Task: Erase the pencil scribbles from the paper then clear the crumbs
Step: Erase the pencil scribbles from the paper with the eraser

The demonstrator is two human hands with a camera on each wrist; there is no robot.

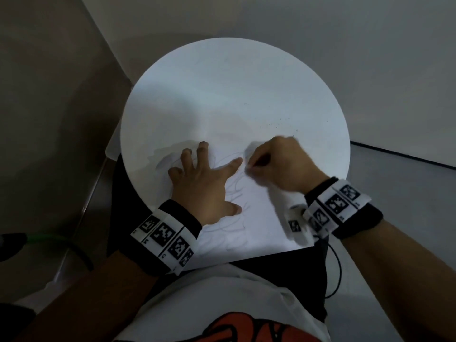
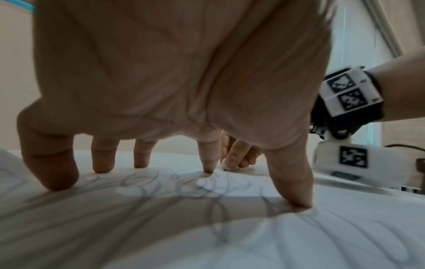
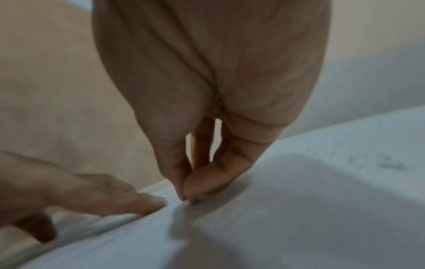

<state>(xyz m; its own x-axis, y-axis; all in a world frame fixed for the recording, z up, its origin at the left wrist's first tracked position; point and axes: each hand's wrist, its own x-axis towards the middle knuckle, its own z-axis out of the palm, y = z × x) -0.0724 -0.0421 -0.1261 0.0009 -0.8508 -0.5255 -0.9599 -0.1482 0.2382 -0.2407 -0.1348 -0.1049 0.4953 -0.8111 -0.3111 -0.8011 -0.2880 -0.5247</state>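
A white sheet of paper (image 1: 261,218) with grey pencil scribbles (image 1: 234,193) lies on the near half of a round white table (image 1: 222,82). My left hand (image 1: 202,183) is spread flat-fingered on the sheet, its fingertips (image 2: 59,183) pressing on the scribbled part. My right hand (image 1: 254,165) sits just right of the left index finger, its thumb and fingers pinching a small white eraser (image 2: 226,167) against the paper. In the right wrist view the pinched fingertips (image 3: 184,196) touch the sheet and hide the eraser. Dark crumbs (image 1: 283,119) dot the table beyond the right hand.
Grey walls meet behind the table in a corner. The paper's near corner overhangs the table edge above my lap (image 1: 222,292). A black cable (image 1: 338,272) hangs from the right wristband. A green and black object (image 1: 49,240) lies on the floor at left.
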